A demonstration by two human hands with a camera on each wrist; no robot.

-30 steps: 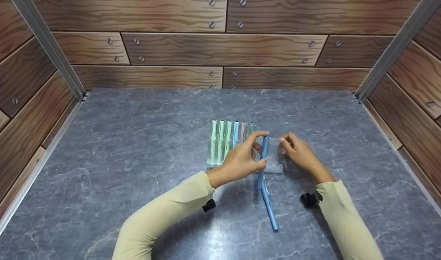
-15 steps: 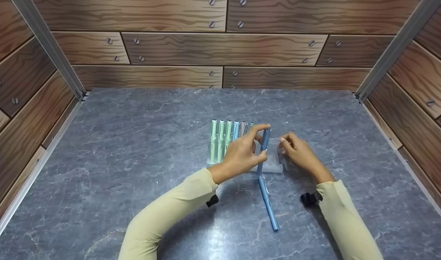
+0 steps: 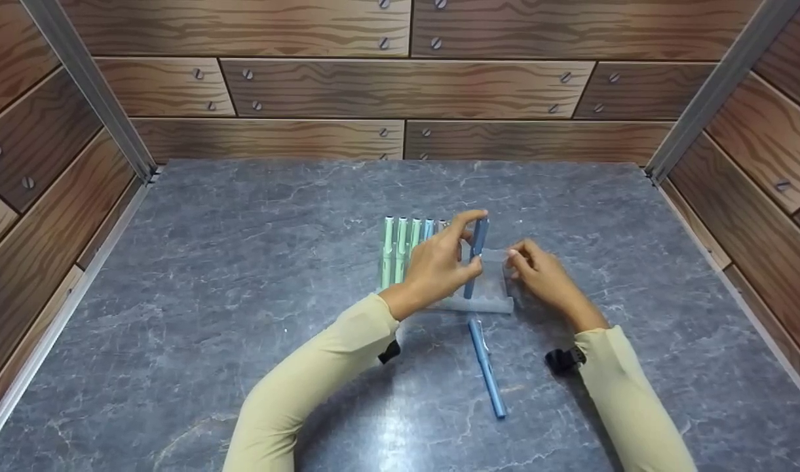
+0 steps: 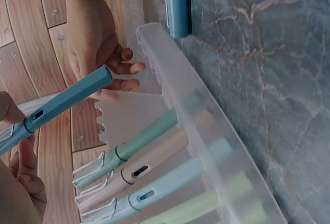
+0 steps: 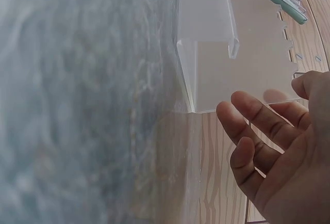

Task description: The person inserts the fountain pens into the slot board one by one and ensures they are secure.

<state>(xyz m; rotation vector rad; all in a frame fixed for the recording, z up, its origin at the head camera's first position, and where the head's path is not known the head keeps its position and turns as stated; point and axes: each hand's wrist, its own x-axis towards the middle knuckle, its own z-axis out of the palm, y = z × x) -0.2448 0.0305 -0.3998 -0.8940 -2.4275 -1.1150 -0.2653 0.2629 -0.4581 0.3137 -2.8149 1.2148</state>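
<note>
A blue pen (image 3: pixel 479 237) is pinched between thumb and fingers of my left hand (image 3: pixel 436 265), tilted over a translucent pen stand (image 3: pixel 495 305). In the left wrist view the held pen (image 4: pixel 72 99) has its lower end pointing toward the stand's unfilled side. My right hand (image 3: pixel 544 276) holds the stand's right edge; in the right wrist view one fingertip (image 5: pixel 276 96) shows through the panel, with the thumb at its edge. Several pens stand in the rack: light green pens (image 3: pixel 400 252), a light blue pen (image 4: pixel 172 179), a beige pen (image 4: pixel 154 163) and a darker green pen (image 4: pixel 139 144).
A second blue pen (image 3: pixel 486 370) lies on the grey marbled table (image 3: pixel 242 262) in front of the stand. Wood-patterned walls (image 3: pixel 400 85) enclose the back and both sides. Black wrist cameras (image 3: pixel 563 362) sit under the sleeves.
My left hand has lifted the blue pen up and away from me, so its lower end has moved off the lying pen to over the stand. The right hand has stayed at the stand's edge.
</note>
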